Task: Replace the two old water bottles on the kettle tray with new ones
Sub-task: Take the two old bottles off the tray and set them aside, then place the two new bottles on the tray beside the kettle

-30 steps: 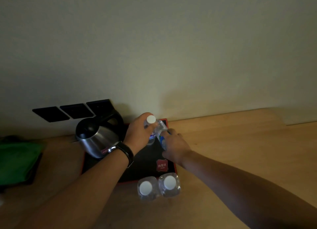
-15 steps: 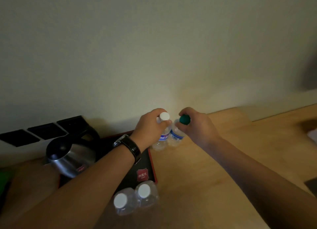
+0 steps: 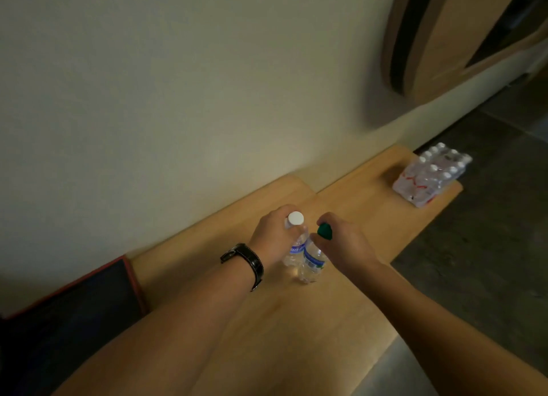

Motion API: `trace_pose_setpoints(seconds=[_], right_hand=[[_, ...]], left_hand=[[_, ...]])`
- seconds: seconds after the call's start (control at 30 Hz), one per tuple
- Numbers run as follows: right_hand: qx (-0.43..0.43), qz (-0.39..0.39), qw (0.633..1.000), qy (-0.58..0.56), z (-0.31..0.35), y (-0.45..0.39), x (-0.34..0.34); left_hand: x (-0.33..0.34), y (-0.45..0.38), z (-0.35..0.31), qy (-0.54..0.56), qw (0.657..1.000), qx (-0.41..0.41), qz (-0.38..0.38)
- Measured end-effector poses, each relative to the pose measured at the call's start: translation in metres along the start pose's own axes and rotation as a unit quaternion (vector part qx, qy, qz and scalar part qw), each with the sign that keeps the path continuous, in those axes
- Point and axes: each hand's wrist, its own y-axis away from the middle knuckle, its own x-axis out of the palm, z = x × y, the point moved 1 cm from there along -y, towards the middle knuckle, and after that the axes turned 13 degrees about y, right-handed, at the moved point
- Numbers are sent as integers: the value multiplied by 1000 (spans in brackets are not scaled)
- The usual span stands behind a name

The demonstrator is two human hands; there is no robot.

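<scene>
The left hand (image 3: 274,235) grips a clear plastic white-capped bottle (image 3: 293,249). The right hand (image 3: 344,243) grips a clear green-capped bottle (image 3: 311,260) touching it, both above the wooden table (image 3: 296,321).

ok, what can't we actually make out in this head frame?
- Black red-edged kettle tray: cut off by the left edge; kettle not in view.
- Label text on the clear white-capped bottle and clear green-capped bottle: motion-blurred, partly covered by the left hand and right hand.
- Shrink-wrapped bottle pack: too small to count.
</scene>
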Motion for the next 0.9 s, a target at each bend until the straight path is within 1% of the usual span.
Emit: trace_pose_setpoints(seconds=[0.13, 0.23, 0.33, 0.4, 0.5, 0.67, 0.8, 0.9], right_hand=[[16, -9, 1000, -9, -21, 4, -3], [31, -14, 999, -3, -28, 6, -4], [11, -13, 1000, 20, -21, 7, -5], [-26, -22, 999, 23, -13, 7, -7], [-89, -45, 995, 19, 8, 9, -14], [-210, -74, 974, 36, 72, 20, -18], [-288, -55, 955, -53, 139, 43, -12], [-350, -6, 933, -84, 182, 66, 0]], left_hand=[[22, -3, 3, -15, 1000, -6, 19], [28, -3, 0, -14, 1000, -11, 19], [30, -1, -4, -15, 999, -31, 21], [28, 3, -6, -18, 999, -34, 19], [12, 14, -7, -42, 999, -16, 1], [-45, 48, -10, -57, 997, 14, -58], [-109, 96, -3, -58, 992, 12, -114], [-154, 145, 10, -61, 988, 0, -142]])
